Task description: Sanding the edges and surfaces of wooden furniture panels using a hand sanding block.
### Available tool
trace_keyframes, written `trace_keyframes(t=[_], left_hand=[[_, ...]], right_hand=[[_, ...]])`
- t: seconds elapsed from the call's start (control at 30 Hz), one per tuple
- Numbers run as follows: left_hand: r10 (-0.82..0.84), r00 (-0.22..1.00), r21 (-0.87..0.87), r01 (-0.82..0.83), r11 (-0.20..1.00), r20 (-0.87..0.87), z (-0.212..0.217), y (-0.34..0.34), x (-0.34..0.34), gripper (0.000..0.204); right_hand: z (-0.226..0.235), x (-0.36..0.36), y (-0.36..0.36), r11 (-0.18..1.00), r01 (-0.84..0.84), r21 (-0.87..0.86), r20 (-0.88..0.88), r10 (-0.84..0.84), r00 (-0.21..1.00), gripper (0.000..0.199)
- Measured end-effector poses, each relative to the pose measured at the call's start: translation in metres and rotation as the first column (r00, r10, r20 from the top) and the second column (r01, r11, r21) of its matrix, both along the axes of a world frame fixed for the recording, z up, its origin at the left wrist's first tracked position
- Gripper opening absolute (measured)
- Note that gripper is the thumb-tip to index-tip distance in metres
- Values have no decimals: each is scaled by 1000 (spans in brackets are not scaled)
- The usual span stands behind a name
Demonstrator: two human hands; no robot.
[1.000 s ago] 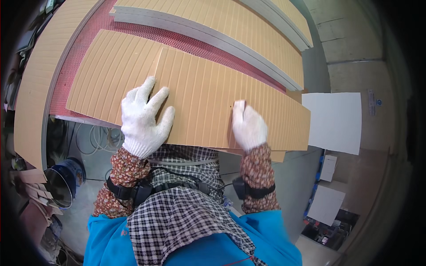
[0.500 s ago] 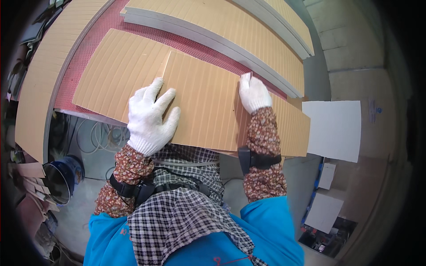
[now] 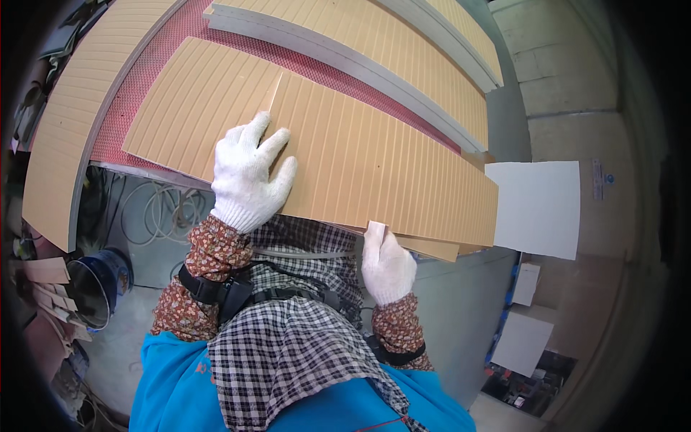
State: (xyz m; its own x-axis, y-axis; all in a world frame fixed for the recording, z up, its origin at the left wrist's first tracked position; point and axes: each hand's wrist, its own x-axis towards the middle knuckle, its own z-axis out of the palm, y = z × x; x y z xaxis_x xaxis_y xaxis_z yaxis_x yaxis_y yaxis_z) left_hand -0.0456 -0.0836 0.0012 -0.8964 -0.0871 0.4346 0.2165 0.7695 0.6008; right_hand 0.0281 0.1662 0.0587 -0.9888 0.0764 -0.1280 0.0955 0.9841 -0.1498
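Note:
A tan grooved board point(image 3: 345, 158) lies across the work surface in front of me, its left part meeting the rest at a pale seam. My left hand point(image 3: 250, 173), in a white knit glove, rests on it with fingers spread beside that seam. At the board's near edge, my right hand point(image 3: 389, 265), gloved the same way, pinches a small pale flat piece point(image 3: 375, 228) against the edge. The glove hides most of this piece, so its kind does not show. Another tan board point(image 3: 432, 248) sticks out below the near edge.
Red mesh matting point(image 3: 119, 140) lies under the boards. Beyond it are thick tan-topped panels point(image 3: 360, 36) with grey edges, and another tan panel point(image 3: 65, 129) lies at left. A white sheet point(image 3: 536, 209) is at right. A blue bucket point(image 3: 108, 284) and coiled hose point(image 3: 162, 212) are on the floor.
My right hand has moved from the board's far edge toward me to its near edge, keeping the small pale piece. The left hand stays spread on the board.

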Motion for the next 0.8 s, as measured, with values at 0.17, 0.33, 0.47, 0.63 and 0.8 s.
trace_keyframes(t=[0.17,0.33,0.47,0.63,0.8], left_hand=[[-8,1000,-1,8,1000,7,3,0,0,38],[-8,1000,-7,8,1000,20,5,1,0,38],[-6,999,-22,7,1000,51,9,1,0,39],[-5,998,-17,6,1000,57,8,-1,2,40],[-2,998,-17,3,1000,66,9,1,1,39]], right_hand=[[-6,12,-1,999,-28,45,4,28,1000,38],[0,3,-1,990,-125,59,-25,126,992,26],[2,-33,1,973,-193,125,53,188,981,28],[-2,-117,1,998,-61,7,116,60,991,46],[-1,-199,-8,1000,7,16,130,-10,991,64]])
